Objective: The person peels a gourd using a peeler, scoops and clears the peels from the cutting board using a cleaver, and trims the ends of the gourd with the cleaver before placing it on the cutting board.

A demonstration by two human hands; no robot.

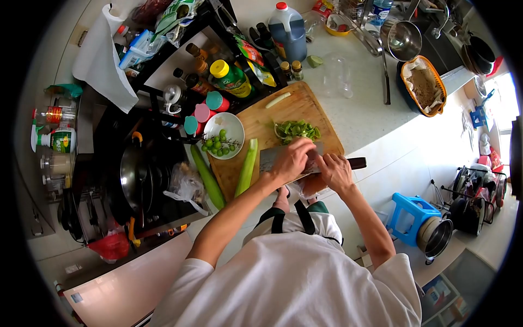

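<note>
My left hand (292, 161) and my right hand (334, 171) are close together at the cutting board's near edge, fingers curled in on a clear plastic bag (312, 186) with something reddish-brown inside. The fingers partly hide the bag. Under my hands a cleaver (268, 158) lies flat, its dark handle (357, 163) sticking out past my right hand. Just beyond, chopped green pieces (297, 131) are heaped on the wooden cutting board (256, 120). A peeled green length of vegetable (247, 168) rests on the board, left of the cleaver.
At the board's left are a white bowl (227, 124) with green grapes (216, 144) and a long green gourd (208, 177). Bottles (231, 79) and lidded jars crowd behind. A wok (132, 177) is on the stove. A blue stool (411, 218) stands on the floor at right.
</note>
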